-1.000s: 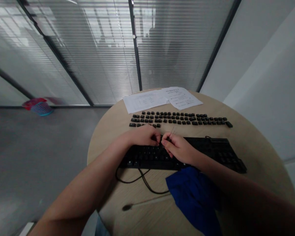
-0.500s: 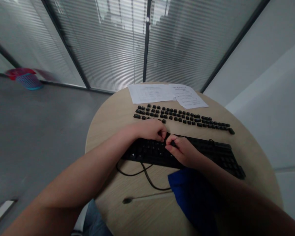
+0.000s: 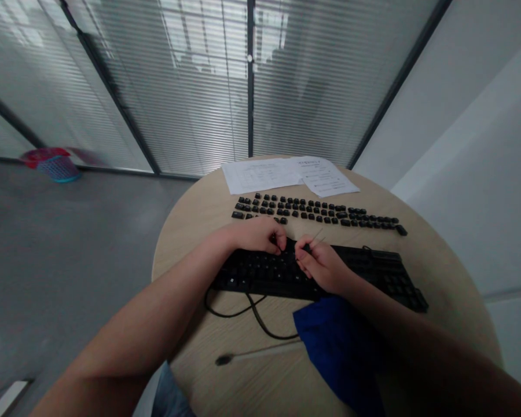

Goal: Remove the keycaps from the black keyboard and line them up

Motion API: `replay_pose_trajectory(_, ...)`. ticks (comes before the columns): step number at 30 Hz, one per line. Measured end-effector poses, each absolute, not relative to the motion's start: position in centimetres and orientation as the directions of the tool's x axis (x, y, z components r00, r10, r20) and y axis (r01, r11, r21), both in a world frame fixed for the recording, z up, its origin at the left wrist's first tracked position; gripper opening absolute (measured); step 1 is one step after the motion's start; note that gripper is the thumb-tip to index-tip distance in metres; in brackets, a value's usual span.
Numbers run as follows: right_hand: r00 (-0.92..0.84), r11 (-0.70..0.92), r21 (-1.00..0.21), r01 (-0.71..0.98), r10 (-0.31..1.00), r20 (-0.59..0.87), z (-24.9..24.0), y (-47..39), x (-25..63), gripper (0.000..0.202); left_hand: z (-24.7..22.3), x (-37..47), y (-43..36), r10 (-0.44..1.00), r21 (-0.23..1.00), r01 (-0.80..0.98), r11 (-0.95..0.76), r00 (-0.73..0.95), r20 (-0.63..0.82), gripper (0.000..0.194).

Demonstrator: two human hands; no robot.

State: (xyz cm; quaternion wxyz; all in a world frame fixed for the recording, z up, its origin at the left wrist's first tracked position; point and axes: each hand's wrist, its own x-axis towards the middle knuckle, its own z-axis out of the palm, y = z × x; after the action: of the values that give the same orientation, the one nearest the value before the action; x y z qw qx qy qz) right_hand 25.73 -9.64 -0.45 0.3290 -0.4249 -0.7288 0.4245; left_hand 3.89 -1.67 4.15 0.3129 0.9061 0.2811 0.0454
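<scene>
A black keyboard [image 3: 260, 272] lies across the round table, with keys still on its left and near parts. Over its upper left edge, my left hand [image 3: 263, 234] is closed in a pinch, fingertips down at the keys; whatever is between them is too small to make out. Just to the right, my right hand [image 3: 321, 263] is closed round a wire keycap puller [image 3: 318, 236], whose two thin wires stick up past the fingers. Behind the keyboard, loose black keycaps [image 3: 316, 209] lie in rows, a few hidden by my left hand.
White printed sheets [image 3: 264, 175] lie at the table's [image 3: 186, 231] far side. A blue cloth [image 3: 334, 336] is under my right forearm. In front of the keyboard lie its black cable [image 3: 264, 330] and a thin brush-like tool [image 3: 224, 359]. A basket [image 3: 59, 168] stands on the floor.
My hands have drawn slightly apart. My right hand has turned, and the puller's wires now show above it. The whole view has shifted a little with the head.
</scene>
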Motion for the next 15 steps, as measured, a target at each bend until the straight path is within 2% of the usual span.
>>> replay_pose_trajectory(6, -0.456, 0.223, -0.912, 0.343, 0.889, 0.046, 0.34, -9.44, 25.35, 0.023, 3.89, 4.26, -1.69, 0.537, 0.594, 0.474, -0.65, 0.84, -0.082, 0.013)
replay_pose_trajectory(13, -0.418, 0.173, -0.911, 0.374, 0.909, 0.001, 0.0, -9.53, 25.48, 0.021, 4.12, 4.31, -1.8, 0.547, 0.585, 0.502, -0.637, 0.829, -0.115, 0.014)
replay_pose_trajectory(15, -0.447, 0.199, -0.895, 0.399, 0.895, 0.0, 0.34, -9.65, 25.44, 0.02, 4.06, 4.32, -1.8, 0.547, 0.59, 0.502, -0.632, 0.829, -0.119, 0.015)
